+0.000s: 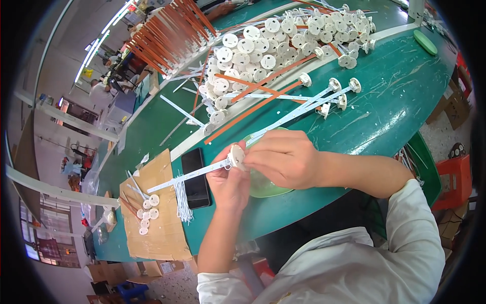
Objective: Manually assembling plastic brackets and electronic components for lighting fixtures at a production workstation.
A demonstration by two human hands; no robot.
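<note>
My left hand [230,188] is closed around a round white end cap [237,156], its slotted face turned to the right. From the cap a narrow white strip [187,176] with small dots, like an LED strip, runs out to the left over the phone and cardboard. A thin loop of white wire shows at their joint. My right hand [287,158] is pinched against the cap's face; what its fingertips hold, if anything, is hidden. Under both hands lies a light green dish [268,188], partly covered.
Left of my hands are a black phone [201,195], a bundle of white wires [182,202] and cardboard [164,235] with several capped strips. Beyond, capped strips are heaped [263,48] on the green table [385,66]; orange strips [169,38] stand in rows. Another person's hand [223,9] shows far off.
</note>
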